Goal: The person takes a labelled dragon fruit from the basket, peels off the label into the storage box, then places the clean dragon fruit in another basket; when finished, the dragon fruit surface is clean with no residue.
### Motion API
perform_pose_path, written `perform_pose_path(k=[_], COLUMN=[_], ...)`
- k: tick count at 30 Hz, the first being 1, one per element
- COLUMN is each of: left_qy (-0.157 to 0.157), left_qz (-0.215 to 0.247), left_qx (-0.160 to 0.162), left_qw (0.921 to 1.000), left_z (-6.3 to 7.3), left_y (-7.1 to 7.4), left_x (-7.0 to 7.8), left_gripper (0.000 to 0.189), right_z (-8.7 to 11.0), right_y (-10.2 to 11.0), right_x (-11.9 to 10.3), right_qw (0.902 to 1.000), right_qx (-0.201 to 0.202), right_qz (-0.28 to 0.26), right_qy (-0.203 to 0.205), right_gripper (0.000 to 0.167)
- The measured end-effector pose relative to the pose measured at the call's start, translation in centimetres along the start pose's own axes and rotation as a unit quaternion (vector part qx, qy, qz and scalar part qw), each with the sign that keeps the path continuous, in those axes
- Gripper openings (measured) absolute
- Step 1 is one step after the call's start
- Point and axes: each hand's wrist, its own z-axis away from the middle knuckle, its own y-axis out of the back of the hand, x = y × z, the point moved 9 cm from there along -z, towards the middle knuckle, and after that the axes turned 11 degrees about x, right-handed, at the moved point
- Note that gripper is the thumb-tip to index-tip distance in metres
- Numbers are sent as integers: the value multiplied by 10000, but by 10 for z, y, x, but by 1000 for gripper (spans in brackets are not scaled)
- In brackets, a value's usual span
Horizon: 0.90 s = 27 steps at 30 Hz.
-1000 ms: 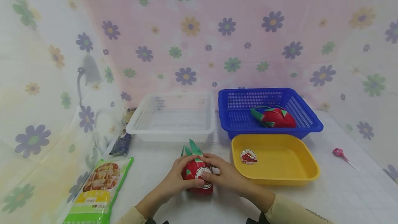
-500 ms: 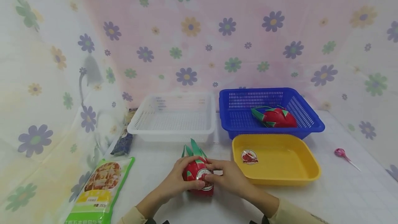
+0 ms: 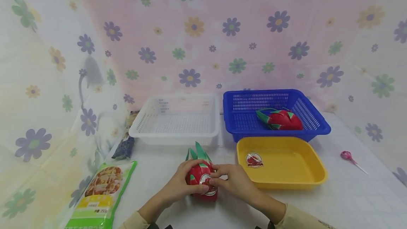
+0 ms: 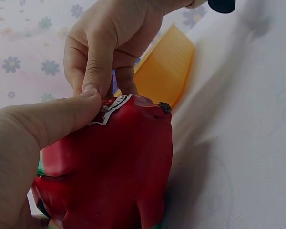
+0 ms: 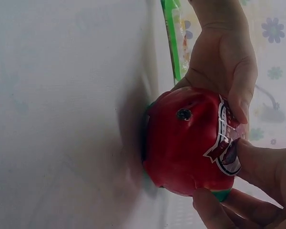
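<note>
Dragon fruit (image 3: 284,120) in blue basket (image 3: 260,100), sticker (image 3: 254,160) in yellow tray (image 3: 287,165), left grip (image 3: 182,182) and right grip (image 3: 233,182) around second dragon fruit (image 4: 119,167).

Smooth dragon fruit (image 5: 181,148), glossy sticker (image 5: 222,155), plastic tray (image 3: 286,163)

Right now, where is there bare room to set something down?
Bare table lies between the bag and the left hand, and right of the tray on the near side of the lollipop. Crowded: around the held fruit, and where blue basket backs tray.
</note>
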Motion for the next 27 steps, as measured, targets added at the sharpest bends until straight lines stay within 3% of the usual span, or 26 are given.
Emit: perform_pose_path(k=[11,21,27], left_qy=[49,-3,-64], left_qz=[-25,-35,19], left_qx=[13,-1,2], left_qw=[10000,10000,10000], left_z=[0,-2,-2], left_y=[0,-1,0], left_x=[-1,-1,-2], left_gripper=[75,74,72], right_z=[1,1,3], right_y=[-1,-3,-4], right_x=[-3,8,6], right_qw=[10000,9928,9907], right_qx=[-26,-364,-590], right_qz=[56,-678,-752], right_qy=[-23,-913,-966], right_gripper=[9,4,5])
